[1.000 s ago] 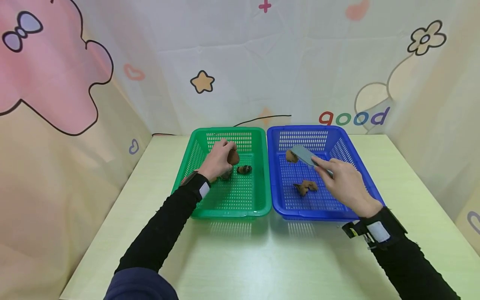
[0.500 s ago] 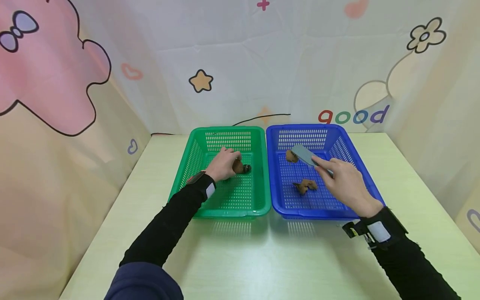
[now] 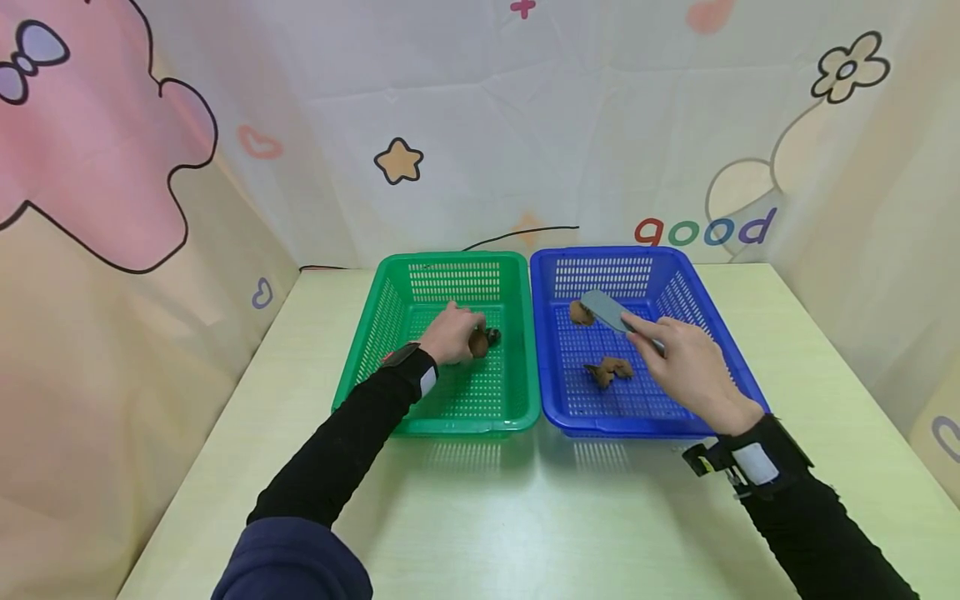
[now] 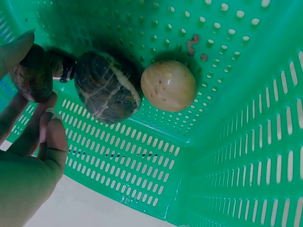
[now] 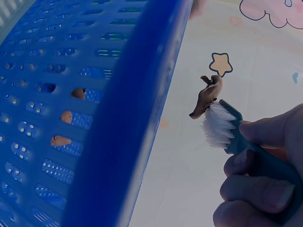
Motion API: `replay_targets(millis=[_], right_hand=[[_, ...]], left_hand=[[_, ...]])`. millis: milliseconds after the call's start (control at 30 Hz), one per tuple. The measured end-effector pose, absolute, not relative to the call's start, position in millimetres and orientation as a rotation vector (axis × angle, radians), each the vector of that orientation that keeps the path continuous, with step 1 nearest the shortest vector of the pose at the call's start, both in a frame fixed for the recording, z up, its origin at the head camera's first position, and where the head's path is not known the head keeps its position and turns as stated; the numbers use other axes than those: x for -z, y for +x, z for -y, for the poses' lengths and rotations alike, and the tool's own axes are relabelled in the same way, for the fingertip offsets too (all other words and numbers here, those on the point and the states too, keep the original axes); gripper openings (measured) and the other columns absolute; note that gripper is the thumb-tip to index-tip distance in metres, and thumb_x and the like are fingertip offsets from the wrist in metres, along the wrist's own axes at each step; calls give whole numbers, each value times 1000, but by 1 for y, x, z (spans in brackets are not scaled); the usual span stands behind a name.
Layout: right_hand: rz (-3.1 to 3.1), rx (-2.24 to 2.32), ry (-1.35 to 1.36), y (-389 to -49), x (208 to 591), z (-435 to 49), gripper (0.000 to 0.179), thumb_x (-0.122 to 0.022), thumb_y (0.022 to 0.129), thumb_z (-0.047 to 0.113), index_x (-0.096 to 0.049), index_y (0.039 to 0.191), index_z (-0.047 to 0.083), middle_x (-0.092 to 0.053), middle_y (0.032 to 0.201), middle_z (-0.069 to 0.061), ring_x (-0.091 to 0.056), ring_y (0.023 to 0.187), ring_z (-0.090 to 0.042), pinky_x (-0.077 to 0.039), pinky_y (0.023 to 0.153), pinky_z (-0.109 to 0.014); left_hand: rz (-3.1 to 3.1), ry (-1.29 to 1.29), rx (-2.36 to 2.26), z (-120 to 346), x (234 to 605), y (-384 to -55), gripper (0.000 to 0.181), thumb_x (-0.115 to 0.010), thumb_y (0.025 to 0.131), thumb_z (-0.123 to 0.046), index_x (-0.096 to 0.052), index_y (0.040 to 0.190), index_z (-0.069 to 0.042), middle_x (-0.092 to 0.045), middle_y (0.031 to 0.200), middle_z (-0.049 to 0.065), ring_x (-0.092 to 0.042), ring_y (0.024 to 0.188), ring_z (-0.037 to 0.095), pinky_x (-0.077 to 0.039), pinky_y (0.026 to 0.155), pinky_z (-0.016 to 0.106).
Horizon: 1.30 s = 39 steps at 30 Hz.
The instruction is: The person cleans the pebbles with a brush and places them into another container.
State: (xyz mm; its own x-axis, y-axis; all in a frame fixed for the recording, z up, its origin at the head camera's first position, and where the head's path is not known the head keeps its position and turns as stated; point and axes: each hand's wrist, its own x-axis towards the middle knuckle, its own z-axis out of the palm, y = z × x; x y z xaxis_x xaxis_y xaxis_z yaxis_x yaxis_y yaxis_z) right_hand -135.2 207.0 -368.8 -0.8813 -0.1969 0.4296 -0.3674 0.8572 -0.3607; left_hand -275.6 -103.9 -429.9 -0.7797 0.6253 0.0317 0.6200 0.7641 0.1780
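Note:
Inside the green basket point(image 3: 408, 429), my left hand point(image 3: 452, 335) holds a smooth brown stone point(image 4: 32, 74) between thumb and fingers. Close against it lies a small dark banded stone point(image 4: 61, 66). A large dark stone with pale veins point(image 4: 108, 87) and a round cream stone point(image 4: 168, 86) rest alongside. Over the blue basket point(image 3: 630, 429), my right hand point(image 3: 690, 367) grips a grey-green brush point(image 3: 606, 310) with white bristles point(image 5: 218, 126). An irregular dark brown piece point(image 5: 207, 97) shows right at the bristles in the right wrist view.
More rough brown pieces point(image 3: 609, 371) lie on the blue basket's floor, and a brown lump point(image 3: 581, 313) is beside the brush head. Both baskets stand side by side on a pale table point(image 3: 517, 525). A printed curtain point(image 3: 480, 125) hangs behind.
My left hand has lowered the brown stone into the green basket and shifted slightly right and toward me, next to the banded stone. The right hand and brush have stayed nearly still.

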Motion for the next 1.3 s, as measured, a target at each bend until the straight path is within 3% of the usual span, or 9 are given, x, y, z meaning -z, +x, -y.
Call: replay_targets(millis=[400, 833, 1000, 1133, 1300], right_hand=[[2640, -614, 426, -135, 369, -209, 37, -63, 93, 12, -61, 130, 6, -52, 65, -5, -40, 55, -14, -30, 44, -21], [2641, -618, 423, -134, 369, -210, 37, -62, 94, 12, -61, 130, 6, -52, 65, -5, -39, 55, -14, -30, 44, -21], [2648, -619, 415, -134, 369, -210, 37, -62, 94, 13, -61, 130, 6, -53, 65, -5, -40, 55, -14, -30, 43, -21], [2658, -625, 409, -135, 369, -209, 37, -63, 94, 13, -61, 130, 6, -54, 66, -6, -40, 55, -14, -30, 43, -21], [2651, -631, 413, -135, 369, -209, 37, -63, 94, 13, -61, 130, 6, -56, 67, -6, -40, 55, -14, -30, 43, -21]], left_hand=[[-2893, 1044, -262, 100, 433, -275, 32, -78, 70, 4, -70, 99, -7, -73, 93, 8, -60, 82, 24, -36, 90, 38], [-2847, 970, -199, 97, 436, -276, 30, -83, 69, -1, -69, 94, -8, -72, 89, 6, -59, 82, 22, -35, 91, 38], [-2838, 928, -177, 98, 436, -276, 34, -83, 71, -2, -70, 101, -9, -72, 98, 7, -54, 87, 24, -36, 87, 36], [-2820, 916, -163, 99, 437, -276, 42, -80, 74, -2, -69, 114, -9, -71, 111, 9, -53, 97, 27, -40, 91, 37], [-2805, 925, -163, 100, 436, -275, 45, -78, 76, -1, -67, 118, -8, -69, 116, 12, -54, 103, 30, -42, 95, 40]])
